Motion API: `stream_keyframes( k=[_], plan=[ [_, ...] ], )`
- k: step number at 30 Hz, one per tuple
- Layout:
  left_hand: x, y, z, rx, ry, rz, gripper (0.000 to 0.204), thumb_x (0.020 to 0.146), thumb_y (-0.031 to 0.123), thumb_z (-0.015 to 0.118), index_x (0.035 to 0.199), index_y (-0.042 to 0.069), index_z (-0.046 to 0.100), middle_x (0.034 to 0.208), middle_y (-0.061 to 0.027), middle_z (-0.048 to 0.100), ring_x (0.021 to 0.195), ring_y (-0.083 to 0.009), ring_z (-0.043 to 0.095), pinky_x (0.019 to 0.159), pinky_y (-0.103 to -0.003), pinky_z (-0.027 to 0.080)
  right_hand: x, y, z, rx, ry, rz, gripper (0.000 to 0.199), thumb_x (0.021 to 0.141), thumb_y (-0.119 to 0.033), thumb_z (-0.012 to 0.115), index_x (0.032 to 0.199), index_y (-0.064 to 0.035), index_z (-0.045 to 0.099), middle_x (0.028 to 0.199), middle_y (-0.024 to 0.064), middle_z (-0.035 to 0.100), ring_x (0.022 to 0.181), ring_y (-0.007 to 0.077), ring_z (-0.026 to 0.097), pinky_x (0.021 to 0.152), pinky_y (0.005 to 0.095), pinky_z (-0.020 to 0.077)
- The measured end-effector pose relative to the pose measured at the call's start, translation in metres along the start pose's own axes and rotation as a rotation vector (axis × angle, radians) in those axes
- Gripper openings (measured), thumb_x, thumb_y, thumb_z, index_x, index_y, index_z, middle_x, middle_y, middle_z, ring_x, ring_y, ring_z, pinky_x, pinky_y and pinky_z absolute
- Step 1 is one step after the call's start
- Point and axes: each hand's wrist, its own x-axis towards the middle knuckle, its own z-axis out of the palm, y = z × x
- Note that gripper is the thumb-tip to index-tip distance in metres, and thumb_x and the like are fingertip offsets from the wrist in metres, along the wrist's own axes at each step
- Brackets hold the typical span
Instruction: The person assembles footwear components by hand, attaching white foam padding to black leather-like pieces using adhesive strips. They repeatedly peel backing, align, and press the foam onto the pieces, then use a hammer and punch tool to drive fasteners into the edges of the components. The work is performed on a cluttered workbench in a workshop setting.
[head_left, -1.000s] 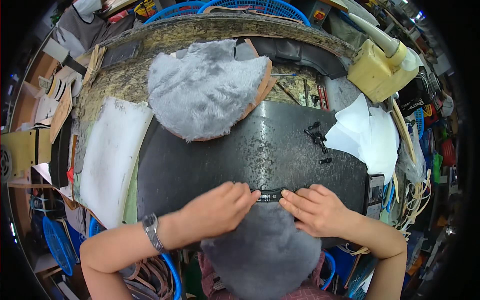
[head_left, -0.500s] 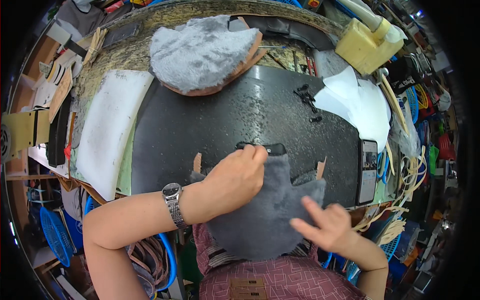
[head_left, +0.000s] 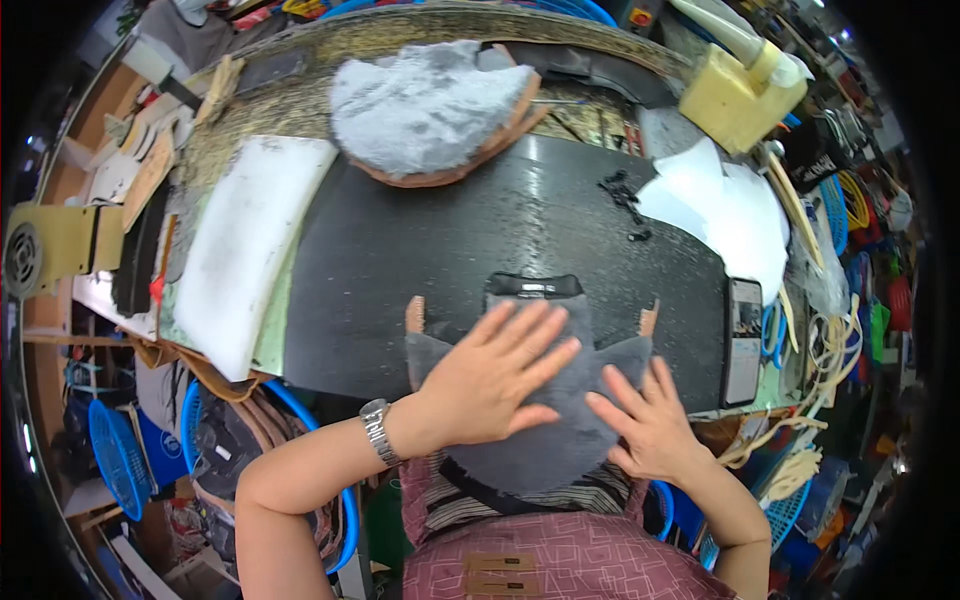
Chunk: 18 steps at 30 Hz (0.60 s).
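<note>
Grey plush cloth (head_left: 525, 462), cut to a rounded shape with a narrow neck, lies beneath and between the two hands, its neck on a dark board (head_left: 410, 250) and its curved end reaching over the wearer's lap. The left hand (head_left: 500, 375) is spread palm-down across the middle of the cloth, fingers extended and gripping nothing; the right hand (head_left: 655, 425) lies at the cloth's right edge, fingers also spread, and whether its fingertips press or merely hover cannot be told. Just beyond the left fingertips, a black strip (head_left: 535, 287) borders the end of the neck. Tan tabs (head_left: 648, 322) project past the cloth's corners, one on either side of the hands. Well ahead of both hands rests a fluffy grey piece (head_left: 430, 115); small black clips (head_left: 622, 190) lie ahead of the right hand, and a phone (head_left: 742, 340) lies to its right. The step in hand appears to be smoothing or positioning the cloth; the next move probably calls for keeping it flat, with its strip-edged end aligned.
</note>
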Motion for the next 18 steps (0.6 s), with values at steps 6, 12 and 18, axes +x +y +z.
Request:
stream_keyframes(
  k=[6, 12, 18],
  plan=[
    [-0.003, -0.02, -0.004, -0.201, 0.105, 0.109, 0.05, 0.081, 0.032, 0.061, 0.12, 0.002, 0.051, 0.13, -0.0184, 0.045, 0.123, -0.0346, 0.04, 0.104, -0.045, 0.03, 0.003, -0.021, 0.038, -0.225, 0.132, -0.326, 0.044, 0.075, -0.027, 0.062, 0.118, -0.0222, 0.057, 0.122, 0.0084, 0.052, 0.112, 0.0334, 0.048, 0.089, 0.055, 0.0394],
    [-0.067, -0.104, -0.077, 0.109, 0.797, -0.542, 0.04, 0.08, 0.011, 0.058, 0.118, 0.0, 0.052, 0.12, -0.0208, 0.051, 0.115, -0.0371, 0.047, 0.099, -0.042, 0.036, 0.038, -0.017, -0.03, -0.147, 0.599, -0.55, 0.024, 0.07, -0.019, 0.067, 0.094, -0.0174, 0.067, 0.099, 0.0068, 0.064, 0.092, 0.0268, 0.061, 0.077, 0.0391, 0.0516],
    [-0.249, -0.286, -0.137, 0.117, 0.459, -1.284, 0.053, 0.09, 0.044, 0.045, 0.117, -0.001, 0.051, 0.115, -0.024, 0.056, 0.11, -0.0386, 0.05, 0.096, -0.042, 0.037, 0.228, 0.008, -0.102, -0.24, 0.939, -0.606, 0.033, 0.068, -0.006, 0.058, 0.101, -0.0068, 0.063, 0.107, 0.0097, 0.062, 0.099, 0.0292, 0.059, 0.084, 0.0395, 0.0481]
  ],
)
